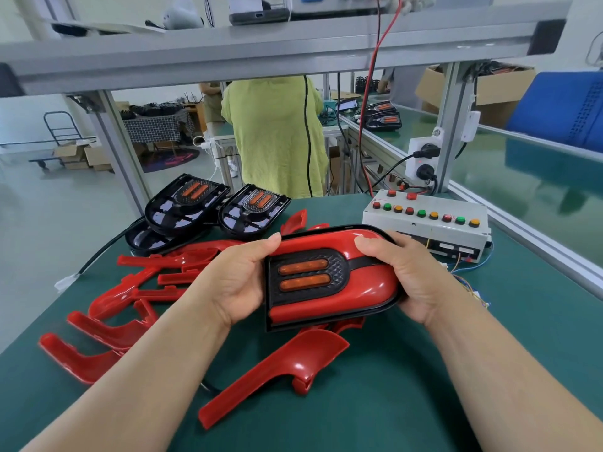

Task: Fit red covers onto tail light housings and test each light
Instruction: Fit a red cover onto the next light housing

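While both hands grip the covered housing (329,275) lengthwise at frame centre, right hand (414,272) fingers curled round its rounded end sit nearer the test box (427,223) than left hand (238,282).

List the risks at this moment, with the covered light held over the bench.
1. The red cover may not be fully seated on the tail light. The left hand and right hand grip only its ends, so a gap along the rim could go unnoticed.
2. The loose covers lie right beneath it, so setting it down there could scratch the glossy surfaces.
3. The thin wires beside the test box could snag.
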